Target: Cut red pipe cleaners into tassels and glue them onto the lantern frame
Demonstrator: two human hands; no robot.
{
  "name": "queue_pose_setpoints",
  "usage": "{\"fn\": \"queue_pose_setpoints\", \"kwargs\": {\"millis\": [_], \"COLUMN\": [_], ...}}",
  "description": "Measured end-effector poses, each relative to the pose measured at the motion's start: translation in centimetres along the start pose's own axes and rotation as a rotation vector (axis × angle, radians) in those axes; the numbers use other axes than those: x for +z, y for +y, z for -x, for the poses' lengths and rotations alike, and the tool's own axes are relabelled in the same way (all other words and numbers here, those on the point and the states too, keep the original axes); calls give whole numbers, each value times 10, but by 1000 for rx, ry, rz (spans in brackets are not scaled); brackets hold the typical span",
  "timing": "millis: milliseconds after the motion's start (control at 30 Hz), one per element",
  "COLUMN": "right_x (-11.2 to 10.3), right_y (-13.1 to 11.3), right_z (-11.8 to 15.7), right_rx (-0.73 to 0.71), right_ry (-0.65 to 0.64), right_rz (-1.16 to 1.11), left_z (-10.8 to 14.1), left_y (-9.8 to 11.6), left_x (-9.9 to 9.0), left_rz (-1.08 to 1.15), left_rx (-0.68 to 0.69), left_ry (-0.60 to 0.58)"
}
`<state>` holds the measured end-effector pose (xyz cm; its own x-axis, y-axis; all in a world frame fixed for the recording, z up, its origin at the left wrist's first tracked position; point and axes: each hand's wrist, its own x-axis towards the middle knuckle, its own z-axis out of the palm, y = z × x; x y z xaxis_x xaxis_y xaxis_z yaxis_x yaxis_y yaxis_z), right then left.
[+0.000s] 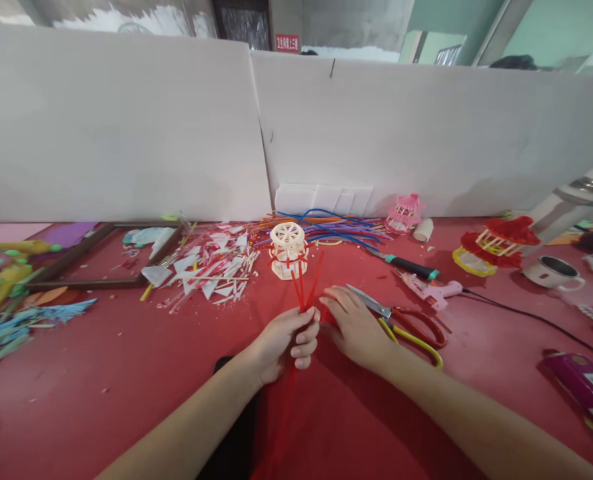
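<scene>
My left hand (289,343) is closed around a few thin red sticks (301,290), whose upper ends fan apart above the thumb. Below the fist their lower part is a red blur. Close on the right, my right hand (349,320) lies low over the red tabletop, fingers bent and somewhat apart; its fingertips partly blend with the red surface. Straight ahead stands a small cream lattice model with a wheel-like top (287,250) and red pieces around its middle. Scissors with red handles (416,323) lie beside my right wrist, along with a yellow-handled tool (419,343).
Paper scraps (216,267) are heaped left of the model. Thin coloured stems (331,227) lie behind it. At the right are a pink glue gun (434,290), a green-and-black-handled tool (411,267), a red-roofed model (506,240) and a mug (551,273). White boards (426,133) close off the back.
</scene>
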<state>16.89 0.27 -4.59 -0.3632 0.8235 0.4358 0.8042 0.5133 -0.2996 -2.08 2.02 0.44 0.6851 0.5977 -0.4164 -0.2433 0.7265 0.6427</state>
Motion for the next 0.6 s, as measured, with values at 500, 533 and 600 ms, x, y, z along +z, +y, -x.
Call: {"fn": "queue_pose_setpoints", "kwargs": {"millis": [500,533,600], "right_x": [-31,-35,-44], "right_y": [64,70,83], "right_z": [33,32,27], "right_rx": [409,414,419], "right_ry": [-75,-74,-67], "right_rz": [256,252,240], "left_z": [-1,-1,-1], "left_y": [-9,-10,-11], "left_x": [-11,-11,-13], "left_rz": [-19,-27,-38], "left_rx": [-2,-6,-9], "left_ry": [2,-9,-28]}}
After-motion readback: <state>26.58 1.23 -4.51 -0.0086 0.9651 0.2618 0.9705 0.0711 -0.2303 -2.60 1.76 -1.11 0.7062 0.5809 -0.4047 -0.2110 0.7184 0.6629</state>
